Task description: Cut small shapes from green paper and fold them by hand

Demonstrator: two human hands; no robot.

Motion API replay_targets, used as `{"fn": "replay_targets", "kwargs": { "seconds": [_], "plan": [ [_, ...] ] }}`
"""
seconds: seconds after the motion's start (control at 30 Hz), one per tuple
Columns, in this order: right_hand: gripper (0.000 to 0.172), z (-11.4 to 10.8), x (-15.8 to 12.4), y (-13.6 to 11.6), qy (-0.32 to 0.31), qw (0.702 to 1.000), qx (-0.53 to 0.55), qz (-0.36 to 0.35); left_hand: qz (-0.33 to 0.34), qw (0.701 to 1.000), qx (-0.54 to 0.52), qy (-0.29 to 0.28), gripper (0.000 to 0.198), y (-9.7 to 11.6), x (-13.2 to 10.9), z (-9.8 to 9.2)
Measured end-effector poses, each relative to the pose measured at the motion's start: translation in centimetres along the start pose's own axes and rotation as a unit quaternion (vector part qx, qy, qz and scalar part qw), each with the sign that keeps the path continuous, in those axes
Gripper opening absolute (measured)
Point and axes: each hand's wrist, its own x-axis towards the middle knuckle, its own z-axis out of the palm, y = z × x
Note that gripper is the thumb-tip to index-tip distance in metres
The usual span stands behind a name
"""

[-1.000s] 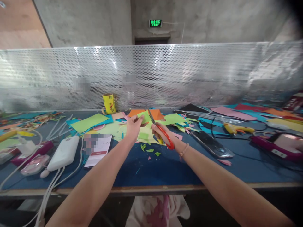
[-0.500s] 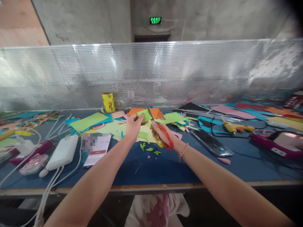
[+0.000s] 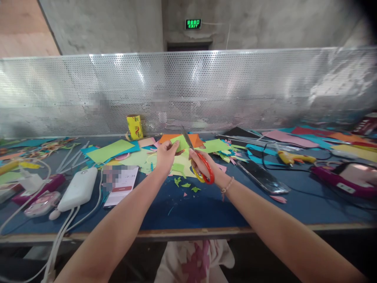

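Note:
My left hand point(image 3: 166, 155) pinches a small piece of green paper point(image 3: 183, 142) between thumb and fingers. In my right hand point(image 3: 203, 161) is a pair of scissors point(image 3: 209, 173) with red and yellow handles, my fingers wrapped through the loops. The blades point up and away, lying against the right edge of the green paper; they look nearly closed. Below my hands, small green paper scraps point(image 3: 186, 185) lie on the blue table point(image 3: 203, 214). Orange paper point(image 3: 194, 138) and pale green sheets lie behind and under the hands.
A phone with a lit screen point(image 3: 122, 188) and a white power bank point(image 3: 79, 188) lie left. Right are a dark phone point(image 3: 262, 177), a yellow glue gun point(image 3: 294, 158) and a purple power strip point(image 3: 344, 182). A perforated metal screen point(image 3: 188, 90) stands behind a yellow box point(image 3: 134, 127).
The scissor blades have drawn closer together at the green paper's edge, and the handles have shifted slightly. My left hand stays almost in place.

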Motion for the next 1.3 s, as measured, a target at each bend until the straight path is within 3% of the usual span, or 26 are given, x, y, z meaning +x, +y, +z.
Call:
{"fn": "replay_targets", "kwargs": {
  "seconds": [0.3,0.47,0.67,0.83,0.93,1.03,1.2,1.3],
  "plan": [
    [0.04,-0.2,-0.1,0.0,-0.044,0.998,0.043,-0.011,0.058,0.997,0.01,0.052,0.023,-1.3,1.0,-0.7],
    [0.036,-0.1,0.0,0.4,-0.055,0.998,0.015,-0.005,0.065,0.997,-0.014,0.043,0.013,-1.3,1.2,-0.8],
    [0.035,-0.5,0.9,1.3,-0.002,1.0,0.01,-0.026,0.05,0.998,-0.016,-0.034,0.026,-1.2,1.2,-0.8],
    [0.034,-1.6,1.9,1.8,0.041,0.999,-0.009,-0.028,0.03,0.999,-0.032,-0.023,0.029,-1.5,1.5,-0.9],
    [0.033,-2.6,2.9,2.6,0.045,0.995,-0.089,-0.014,0.009,0.998,-0.062,-0.016,0.025,-1.5,1.6,-0.9],
    [0.035,-3.8,3.3,3.3,0.067,0.97,-0.233,-0.005,-0.023,0.997,-0.077,0.0,0.02,-1.3,1.6,-0.9],
    [0.036,-5.8,2.9,3.8,0.045,0.864,-0.5,0.03,-0.055,0.997,-0.046,0.009,0.017,-1.1,1.5,-0.9],
    [0.033,-6.4,2.8,4.1,0.026,0.828,-0.558,0.043,-0.057,0.998,-0.039,-0.004,0.02,-1.2,1.3,-0.9]
  ]
}}
